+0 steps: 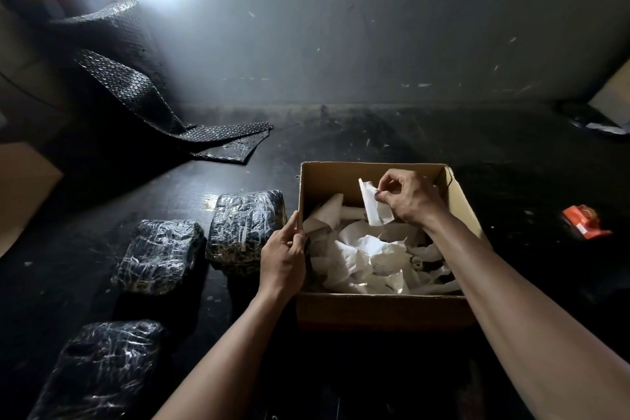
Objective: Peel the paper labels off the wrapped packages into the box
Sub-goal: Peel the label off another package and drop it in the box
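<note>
An open cardboard box (381,312) sits on the dark table, filled with several crumpled white paper labels (368,256). My right hand (409,196) hovers over the box's far side, pinching a white paper label (373,203) between thumb and fingers. My left hand (283,254) grips the box's left wall near its top edge. Left of the box lie three black packages wrapped in shiny film: one beside the box (243,230), one further left (158,256), one near the front (99,372).
A roll of black bubble wrap (112,37) stands at the back left, its loose sheet (218,140) trailing across the table. An orange tape dispenser (584,222) lies at the right. Cardboard edges show at far left and far right. A bright lamp glares at the top left.
</note>
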### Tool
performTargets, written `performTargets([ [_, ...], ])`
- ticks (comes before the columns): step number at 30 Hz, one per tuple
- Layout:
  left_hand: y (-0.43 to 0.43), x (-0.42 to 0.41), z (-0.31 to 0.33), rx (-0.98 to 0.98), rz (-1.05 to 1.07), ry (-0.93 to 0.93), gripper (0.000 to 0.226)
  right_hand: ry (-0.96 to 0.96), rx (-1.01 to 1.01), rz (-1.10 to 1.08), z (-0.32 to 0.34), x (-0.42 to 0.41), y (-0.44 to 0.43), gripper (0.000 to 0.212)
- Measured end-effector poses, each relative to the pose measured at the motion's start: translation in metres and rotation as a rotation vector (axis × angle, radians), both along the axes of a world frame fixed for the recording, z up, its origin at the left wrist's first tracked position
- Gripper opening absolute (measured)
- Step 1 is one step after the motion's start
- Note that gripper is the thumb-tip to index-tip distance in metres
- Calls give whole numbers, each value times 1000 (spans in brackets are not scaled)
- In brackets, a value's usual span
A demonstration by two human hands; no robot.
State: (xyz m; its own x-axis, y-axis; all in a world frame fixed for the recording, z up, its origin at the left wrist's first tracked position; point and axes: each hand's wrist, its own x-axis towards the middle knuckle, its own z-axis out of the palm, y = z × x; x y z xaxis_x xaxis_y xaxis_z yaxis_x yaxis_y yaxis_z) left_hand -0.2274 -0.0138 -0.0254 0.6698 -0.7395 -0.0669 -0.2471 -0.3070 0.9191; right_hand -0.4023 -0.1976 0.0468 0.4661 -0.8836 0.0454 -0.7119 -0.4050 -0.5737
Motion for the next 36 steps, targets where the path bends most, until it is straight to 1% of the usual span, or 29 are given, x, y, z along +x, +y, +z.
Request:
performTargets([
  [5,0,0,0,17,3,-11,48,42,1,2,-1,1,-4,29],
  [13,1,-1,3,27,-22,-44,51,117,-14,28,-2,-2,-8,10],
  [17,2,-1,2,15,-11,-37,48,122,9,25,-2,-3,-7,6],
  [20,2,-1,2,15,-8,-32,48,104,13,39,-2,-6,-6,11],
  [25,1,0,0,17,-7,-37,49,49,-16,58,1,-11,-5,7],
  [29,0,1,-2,23,-5,-58,47,28,-51,27,1,-14,-6,24],
  [32,0,1,-1,29,-1,-64,48,44,-113,44,2,-15,-7,31],
  [36,1,-1,2,29,16,-43,46,125,-132,96,6,-15,-6,17],
])
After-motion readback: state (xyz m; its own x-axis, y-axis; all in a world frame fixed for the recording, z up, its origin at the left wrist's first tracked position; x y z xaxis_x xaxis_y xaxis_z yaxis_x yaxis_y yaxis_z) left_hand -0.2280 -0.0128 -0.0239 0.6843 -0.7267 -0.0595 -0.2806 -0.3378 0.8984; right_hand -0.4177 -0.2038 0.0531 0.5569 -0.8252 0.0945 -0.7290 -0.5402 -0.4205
